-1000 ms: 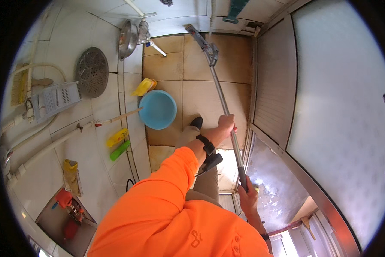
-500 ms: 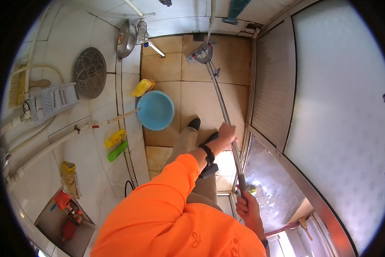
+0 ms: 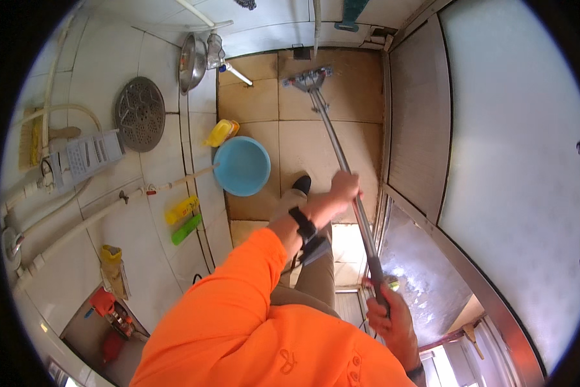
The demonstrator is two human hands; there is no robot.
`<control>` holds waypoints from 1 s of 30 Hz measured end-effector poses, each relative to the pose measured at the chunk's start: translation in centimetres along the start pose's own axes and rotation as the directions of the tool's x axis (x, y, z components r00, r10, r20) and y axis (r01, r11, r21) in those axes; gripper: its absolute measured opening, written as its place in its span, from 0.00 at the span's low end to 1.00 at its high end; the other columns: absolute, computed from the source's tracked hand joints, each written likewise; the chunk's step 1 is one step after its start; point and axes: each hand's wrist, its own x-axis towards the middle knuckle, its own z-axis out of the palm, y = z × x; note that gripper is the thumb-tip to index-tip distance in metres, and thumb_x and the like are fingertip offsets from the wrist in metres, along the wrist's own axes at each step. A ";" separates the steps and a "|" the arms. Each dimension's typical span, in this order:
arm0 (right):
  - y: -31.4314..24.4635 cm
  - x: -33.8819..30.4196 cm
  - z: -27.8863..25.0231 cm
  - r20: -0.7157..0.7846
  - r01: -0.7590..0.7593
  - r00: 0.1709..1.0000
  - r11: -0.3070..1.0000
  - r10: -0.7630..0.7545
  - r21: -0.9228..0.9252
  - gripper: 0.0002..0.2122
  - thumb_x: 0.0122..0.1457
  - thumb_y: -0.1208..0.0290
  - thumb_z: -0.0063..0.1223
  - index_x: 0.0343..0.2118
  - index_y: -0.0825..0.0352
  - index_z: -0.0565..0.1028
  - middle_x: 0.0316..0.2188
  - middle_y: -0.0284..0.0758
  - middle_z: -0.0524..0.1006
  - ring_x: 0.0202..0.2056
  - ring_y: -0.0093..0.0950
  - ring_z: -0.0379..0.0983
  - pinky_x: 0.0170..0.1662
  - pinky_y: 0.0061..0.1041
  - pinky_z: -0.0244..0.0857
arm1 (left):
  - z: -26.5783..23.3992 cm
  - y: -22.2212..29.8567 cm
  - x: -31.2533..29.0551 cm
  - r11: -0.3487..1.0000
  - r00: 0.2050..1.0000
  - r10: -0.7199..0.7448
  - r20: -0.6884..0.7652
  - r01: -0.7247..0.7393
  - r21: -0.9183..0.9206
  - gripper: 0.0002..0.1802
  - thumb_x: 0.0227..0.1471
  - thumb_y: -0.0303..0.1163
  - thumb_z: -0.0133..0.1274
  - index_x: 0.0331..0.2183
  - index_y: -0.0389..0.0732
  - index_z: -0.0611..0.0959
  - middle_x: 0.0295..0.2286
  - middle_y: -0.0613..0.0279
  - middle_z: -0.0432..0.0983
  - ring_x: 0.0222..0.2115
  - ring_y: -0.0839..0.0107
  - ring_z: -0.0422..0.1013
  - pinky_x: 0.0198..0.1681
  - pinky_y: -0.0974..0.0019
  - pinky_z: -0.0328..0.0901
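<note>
the left hand (image 3: 346,186) grips the mop (image 3: 335,143) mid-pole, the right hand (image 3: 396,316) its dark end (image 3: 374,267); the head (image 3: 309,79) sits on the floor (image 3: 325,145) near the far wall (image 3: 261,40). a wide leftward swing could knock the basin (image 3: 242,166).

The floor (image 3: 254,102) is laid with large tan tiles, divided by thin dark joints, with browner staining toward the far wall and along the right edge. On its far part rests the grey head of a mop (image 3: 308,79), set roughly crosswise, its metal pole sloping up toward the near right. A round light-blue basin (image 3: 242,166) sits upright near the left wall, and a yellow bottle (image 3: 220,133) is just beside it on the far side; whether that bottle stands or lies is hard to tell. One dark shoe (image 3: 301,184) is on the tiles to the right of the basin. Nearer, a bright patch of light (image 3: 347,244) falls on the floor.
</note>
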 end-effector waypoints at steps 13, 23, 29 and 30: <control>-0.2 1.9 -2.8 -0.052 0.095 0.994 0.995 -0.094 0.024 0.17 0.65 0.58 0.40 0.50 0.62 0.68 0.12 0.21 0.55 0.09 0.14 0.45 0.11 0.16 0.39 | 0.4 -0.8 2.2 0.990 0.992 0.091 0.089 -0.099 0.102 0.13 0.52 0.30 0.48 0.19 0.37 0.77 0.17 0.58 0.73 0.20 0.62 0.75 0.23 0.54 0.70; 1.2 -1.0 -2.5 -0.077 0.220 0.972 0.974 -0.224 -0.054 0.16 0.65 0.60 0.40 0.48 0.65 0.69 0.12 0.21 0.54 0.09 0.14 0.45 0.11 0.15 0.39 | 2.2 1.4 -2.5 0.958 0.962 0.260 0.088 -0.245 -0.149 0.16 0.52 0.27 0.46 0.15 0.33 0.71 0.12 0.53 0.66 0.11 0.58 0.69 0.13 0.55 0.65; -0.1 1.1 -2.0 -0.170 0.077 0.981 0.989 -0.098 -0.127 0.16 0.66 0.61 0.39 0.49 0.66 0.69 0.13 0.21 0.55 0.10 0.13 0.47 0.12 0.15 0.42 | 2.6 4.8 -1.9 0.937 0.994 -0.083 0.076 0.052 0.346 0.11 0.52 0.25 0.44 0.20 0.35 0.73 0.14 0.50 0.68 0.11 0.58 0.70 0.11 0.54 0.62; -0.3 1.2 -2.2 -0.122 0.161 0.975 0.970 -0.185 -0.182 0.16 0.66 0.61 0.39 0.48 0.66 0.69 0.13 0.21 0.55 0.10 0.13 0.47 0.12 0.15 0.42 | 2.9 5.0 -2.0 0.969 0.992 -0.066 0.105 0.089 -0.231 0.12 0.50 0.25 0.45 0.18 0.33 0.74 0.14 0.48 0.70 0.11 0.58 0.69 0.13 0.54 0.64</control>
